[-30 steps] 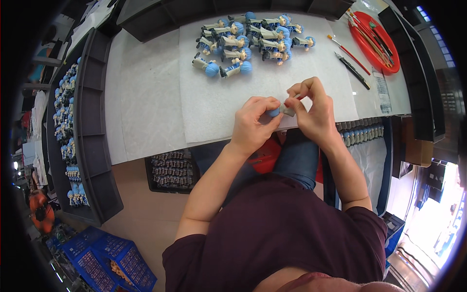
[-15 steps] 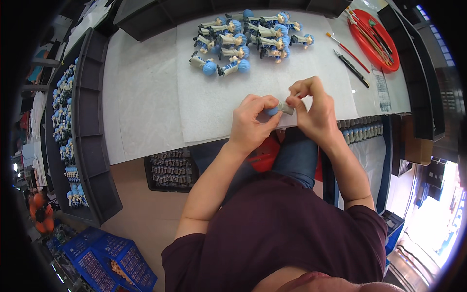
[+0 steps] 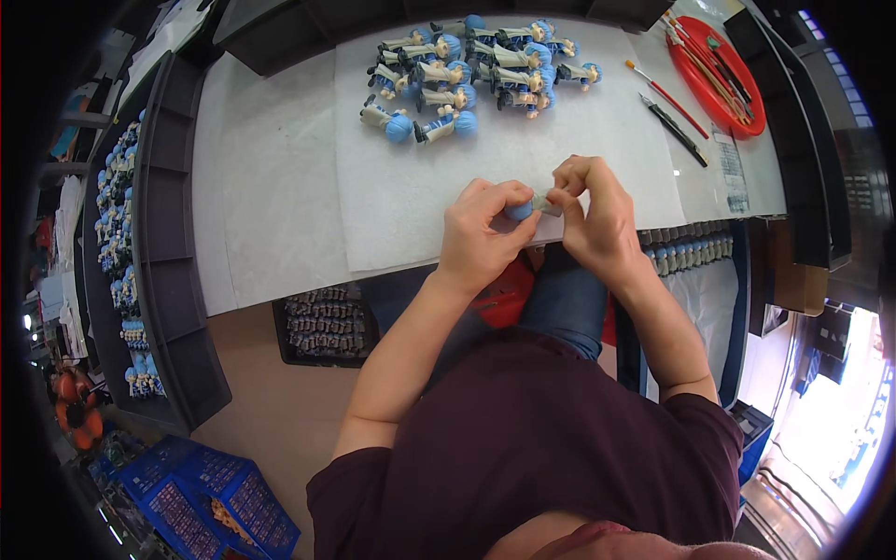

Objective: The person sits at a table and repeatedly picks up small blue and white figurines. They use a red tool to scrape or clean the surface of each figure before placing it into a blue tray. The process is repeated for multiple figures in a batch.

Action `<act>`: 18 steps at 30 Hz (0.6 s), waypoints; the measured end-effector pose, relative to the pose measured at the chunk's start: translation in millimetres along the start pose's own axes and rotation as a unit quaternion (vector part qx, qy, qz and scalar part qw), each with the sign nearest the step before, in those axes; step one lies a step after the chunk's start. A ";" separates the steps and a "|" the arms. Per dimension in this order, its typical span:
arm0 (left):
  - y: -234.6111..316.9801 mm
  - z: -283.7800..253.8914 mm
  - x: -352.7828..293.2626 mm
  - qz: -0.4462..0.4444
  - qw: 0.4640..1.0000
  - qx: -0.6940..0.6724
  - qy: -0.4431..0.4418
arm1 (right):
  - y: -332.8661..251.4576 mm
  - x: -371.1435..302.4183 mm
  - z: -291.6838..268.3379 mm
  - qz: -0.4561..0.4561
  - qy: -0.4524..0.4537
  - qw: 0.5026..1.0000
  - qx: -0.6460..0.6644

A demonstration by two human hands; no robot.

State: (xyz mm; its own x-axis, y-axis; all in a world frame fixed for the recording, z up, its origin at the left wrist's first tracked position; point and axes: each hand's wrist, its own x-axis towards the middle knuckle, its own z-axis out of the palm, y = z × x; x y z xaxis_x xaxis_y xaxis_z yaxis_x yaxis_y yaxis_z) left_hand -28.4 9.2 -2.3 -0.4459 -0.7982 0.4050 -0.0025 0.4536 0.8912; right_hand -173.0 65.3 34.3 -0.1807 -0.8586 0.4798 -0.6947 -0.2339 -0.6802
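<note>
My left hand (image 3: pixel 483 231) is closed around the blue-haired head of a small toy figurine (image 3: pixel 519 212), held just above the near edge of the table. The figurine's pale grey-white body points to the right. At that end my right hand (image 3: pixel 597 215) pinches with thumb and forefinger against the body; whether a tiny part sits between those fingertips is hidden. Beyond my hands a pile of similar blue-haired figurines (image 3: pixel 467 70) lies on a white foam sheet (image 3: pixel 411 205).
A red oval dish (image 3: pixel 691 56) of paintbrushes stands at the far right, with a red-handled brush (image 3: pixel 665 96) and a black craft knife (image 3: pixel 674 129) beside it. Dark trays (image 3: pixel 173 215) border the table left and back. Figurine rows (image 3: pixel 691 255) fill a box at lower right.
My right hand has come slightly down and left, its fingertips now against the figurine's body. My left hand keeps its hold almost unmoved. The view has shifted slightly.
</note>
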 end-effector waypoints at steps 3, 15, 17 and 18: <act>2.7 -0.8 0.8 -0.009 1.000 0.012 -0.006 | 14.9 0.4 2.3 0.029 -0.007 0.999 -0.020; 1.5 -1.3 -2.6 -0.006 1.000 0.007 -0.006 | 7.8 -1.5 3.2 -0.004 0.007 1.000 -0.019; 5.9 -0.9 1.4 -0.012 1.000 0.014 -0.002 | 15.7 2.4 3.3 0.018 0.003 1.000 -0.025; 3.9 -0.9 -0.9 -0.012 1.000 0.011 -0.004 | 16.1 6.9 -0.6 0.045 0.017 0.998 -0.036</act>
State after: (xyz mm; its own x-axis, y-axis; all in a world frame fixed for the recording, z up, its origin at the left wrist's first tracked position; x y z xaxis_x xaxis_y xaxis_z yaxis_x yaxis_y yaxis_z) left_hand -27.1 11.3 0.9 -0.4518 -0.8058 0.3828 -0.0321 0.4435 0.8957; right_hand -185.9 55.9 27.1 -0.2677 -0.8586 0.4372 -0.7225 -0.1213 -0.6806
